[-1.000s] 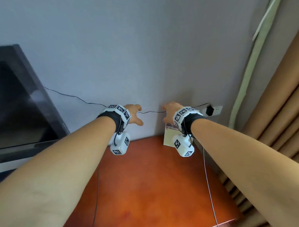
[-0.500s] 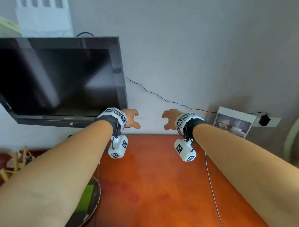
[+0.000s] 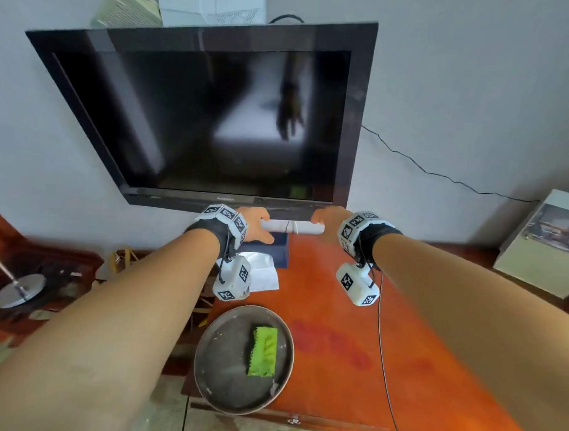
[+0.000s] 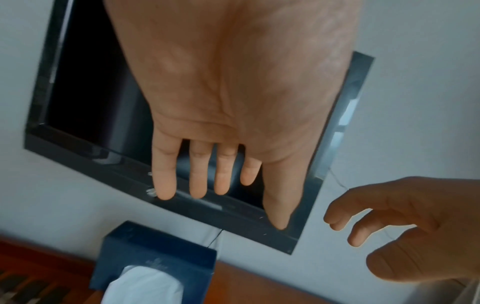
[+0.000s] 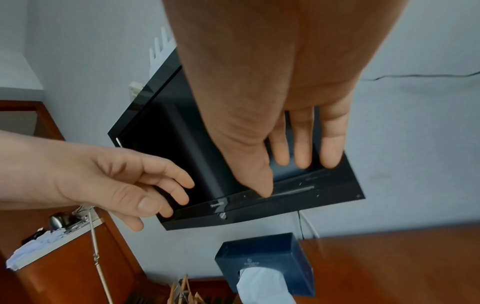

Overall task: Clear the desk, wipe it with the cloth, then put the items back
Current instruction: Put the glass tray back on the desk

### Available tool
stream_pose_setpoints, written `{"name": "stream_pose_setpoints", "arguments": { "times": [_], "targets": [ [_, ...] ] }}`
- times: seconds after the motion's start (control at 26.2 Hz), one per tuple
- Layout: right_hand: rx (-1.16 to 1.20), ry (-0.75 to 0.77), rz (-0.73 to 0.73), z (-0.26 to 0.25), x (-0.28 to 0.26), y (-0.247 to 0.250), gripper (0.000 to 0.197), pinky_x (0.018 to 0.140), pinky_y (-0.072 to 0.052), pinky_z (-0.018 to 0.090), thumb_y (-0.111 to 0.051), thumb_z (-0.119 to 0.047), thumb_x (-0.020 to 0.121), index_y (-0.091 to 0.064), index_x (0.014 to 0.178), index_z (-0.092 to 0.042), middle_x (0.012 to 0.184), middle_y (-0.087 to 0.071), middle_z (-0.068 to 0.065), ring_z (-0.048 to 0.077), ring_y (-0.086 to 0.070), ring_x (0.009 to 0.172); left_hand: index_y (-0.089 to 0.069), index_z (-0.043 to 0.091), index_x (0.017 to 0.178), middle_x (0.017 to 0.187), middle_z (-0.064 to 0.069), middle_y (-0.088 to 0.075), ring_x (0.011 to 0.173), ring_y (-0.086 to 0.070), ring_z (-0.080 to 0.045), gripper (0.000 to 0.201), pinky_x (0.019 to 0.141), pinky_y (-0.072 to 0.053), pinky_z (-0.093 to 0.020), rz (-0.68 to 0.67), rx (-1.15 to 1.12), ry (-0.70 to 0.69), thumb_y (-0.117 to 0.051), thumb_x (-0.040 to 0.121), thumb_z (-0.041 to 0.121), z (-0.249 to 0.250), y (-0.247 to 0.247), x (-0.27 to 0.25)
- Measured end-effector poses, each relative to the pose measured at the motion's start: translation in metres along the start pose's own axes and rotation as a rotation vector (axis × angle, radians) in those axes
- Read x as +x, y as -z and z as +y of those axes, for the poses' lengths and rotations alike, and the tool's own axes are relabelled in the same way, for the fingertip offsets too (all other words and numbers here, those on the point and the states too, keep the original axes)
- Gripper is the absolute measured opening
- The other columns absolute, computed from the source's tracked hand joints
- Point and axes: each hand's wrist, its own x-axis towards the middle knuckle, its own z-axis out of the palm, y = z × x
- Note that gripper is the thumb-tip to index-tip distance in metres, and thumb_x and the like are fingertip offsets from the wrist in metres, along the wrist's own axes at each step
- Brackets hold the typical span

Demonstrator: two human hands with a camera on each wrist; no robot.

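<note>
A green cloth (image 3: 263,351) lies folded in a round metal tray (image 3: 217,368) at the front left edge of the orange-brown desk (image 3: 351,365). A dark blue tissue box (image 3: 276,250) with a white tissue sticking out stands at the desk's back left, also in the wrist views (image 4: 155,253) (image 5: 267,261). My left hand (image 3: 256,226) hovers just above that box with straight fingers (image 4: 197,176), holding nothing. My right hand (image 3: 328,219) hangs level with it to the right, fingers (image 5: 301,152) straight and empty. Both are near the TV's lower edge.
A black TV (image 3: 216,114) hangs on the wall above the desk's back edge. A picture card (image 3: 549,243) leans against the wall at the back right. A thin cable (image 3: 385,350) runs across the desk. Lower dark furniture with a lamp base (image 3: 19,290) is at the left.
The view has swung left from the desk's right corner. The TV, tissue box and tray with the cloth came into view. Both hands moved left, away from the picture card, and stayed empty.
</note>
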Motion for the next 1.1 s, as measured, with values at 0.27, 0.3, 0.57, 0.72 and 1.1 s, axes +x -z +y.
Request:
{"name": "stream_pose_setpoints", "arguments": {
  "times": [0.27,0.3,0.57,0.72,1.1],
  "targets": [
    [-0.010,0.049,-0.109,-0.066,0.061,-0.044,0.057,0.096,-0.048,0.035,-0.066,-0.026,0.088,-0.046,0.141,-0.020,0.138,-0.051,0.003,0.026,-0.054,0.121,-0.044,0.014,0.140,0.134,-0.008,-0.056,0.116,-0.057,-0.026,0.066,0.098,-0.047,-0.036,-0.065,-0.133,0.093,-0.069,0.086,0.041,-0.090,-0.040,0.023],
    [-0.009,0.064,-0.129,-0.072,0.069,-0.049,0.058,0.094,-0.049,0.034,-0.066,-0.025,0.087,-0.046,0.141,-0.018,0.135,-0.052,0.002,0.025,-0.055,0.119,-0.042,0.014,0.141,0.137,-0.007,-0.054,0.118,-0.056,-0.026,0.066,0.098,-0.047,-0.036,-0.084,-0.135,0.098,-0.069,0.087,0.041,-0.098,-0.044,0.026],
    [0.062,0.158,-0.276,-0.101,0.144,-0.104,0.057,0.105,-0.041,0.037,-0.063,-0.026,0.091,-0.042,0.144,-0.021,0.150,-0.041,0.003,0.025,-0.046,0.132,-0.047,0.013,0.138,0.135,-0.009,-0.056,0.117,-0.056,-0.028,0.060,0.089,-0.046,-0.031,-0.139,-0.139,0.204,-0.066,0.087,0.039,-0.150,-0.080,0.068],
    [0.059,0.190,-0.365,-0.109,0.188,-0.150,0.053,0.103,-0.042,0.036,-0.060,-0.023,0.094,-0.042,0.144,-0.018,0.145,-0.046,0.006,0.026,-0.047,0.129,-0.045,0.015,0.140,0.139,-0.007,-0.054,0.122,-0.054,-0.027,0.063,0.098,-0.045,-0.035,-0.212,-0.192,0.307,-0.068,0.087,0.039,-0.165,-0.112,0.101],
    [0.079,0.219,-0.432,-0.106,0.246,-0.233,0.067,0.097,-0.049,0.041,-0.068,-0.026,0.087,-0.037,0.146,-0.017,0.144,-0.039,0.005,0.028,-0.050,0.125,-0.033,0.018,0.147,0.150,-0.006,-0.039,0.132,-0.047,-0.029,0.088,0.107,-0.044,-0.040,-0.320,-0.181,0.331,-0.081,0.075,0.028,-0.188,-0.193,0.146]
  ]
}}
